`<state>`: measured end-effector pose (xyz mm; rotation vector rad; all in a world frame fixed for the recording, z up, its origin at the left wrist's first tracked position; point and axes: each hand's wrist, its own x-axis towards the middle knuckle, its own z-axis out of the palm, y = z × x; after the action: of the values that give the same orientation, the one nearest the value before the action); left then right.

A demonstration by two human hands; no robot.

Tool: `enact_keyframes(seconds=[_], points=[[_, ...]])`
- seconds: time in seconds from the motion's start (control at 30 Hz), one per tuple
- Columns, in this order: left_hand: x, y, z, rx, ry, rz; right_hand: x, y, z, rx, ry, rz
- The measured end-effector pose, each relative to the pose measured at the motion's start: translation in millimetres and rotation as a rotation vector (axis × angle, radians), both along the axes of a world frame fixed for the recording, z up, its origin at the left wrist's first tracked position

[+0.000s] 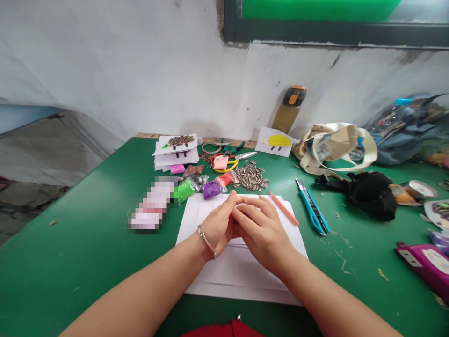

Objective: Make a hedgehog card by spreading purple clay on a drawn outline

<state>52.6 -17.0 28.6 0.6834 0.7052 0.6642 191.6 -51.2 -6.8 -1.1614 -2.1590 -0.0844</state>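
My left hand [220,223] and my right hand [261,229] are pressed together above a stack of white paper [245,276]. Both palms are cupped against each other, with the fingers of the right lying over the left. Whatever lies between them, if anything, is hidden. A slim orange stick-like tool [285,209] rests on the paper just right of my right hand. Beyond my fingertips are a purple clay packet [211,188], a green one [185,189], a red one [227,178] and a heap of striped sunflower seeds [250,177].
A blue utility knife [312,208] lies right of the paper. Behind are scissors [242,157], seed-covered hedgehog pictures [177,144], a yellow hedgehog drawing [276,141] and a bottle [289,108] against the wall. A cream bag [338,145] and black pouch [373,196] occupy the right.
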Motion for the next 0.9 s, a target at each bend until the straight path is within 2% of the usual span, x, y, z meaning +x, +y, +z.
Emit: enact_keyframes(seconds=[0.17, 0.4, 0.6, 0.8, 0.9], points=[[-2, 1, -2.7, -0.095, 0.063, 0.033, 4, 2, 6.8, -0.029, 0.031, 0.027], [-5, 2, -4.2, -0.12, -0.018, -0.033, 11, 0, 20.5, 0.01, 0.242, -0.068], [-3, -1, -8.0, -0.078, -0.104, -0.086, 7, -1, 17.5, -0.002, 0.268, -0.077], [-5, 5, -8.0, -0.055, -0.101, 0.022, 8, 0, 10.9, 0.036, 0.249, -0.04], [-6, 6, -8.3, -0.052, -0.1, 0.016, 9, 1, 8.0, 0.035, 0.235, -0.045]])
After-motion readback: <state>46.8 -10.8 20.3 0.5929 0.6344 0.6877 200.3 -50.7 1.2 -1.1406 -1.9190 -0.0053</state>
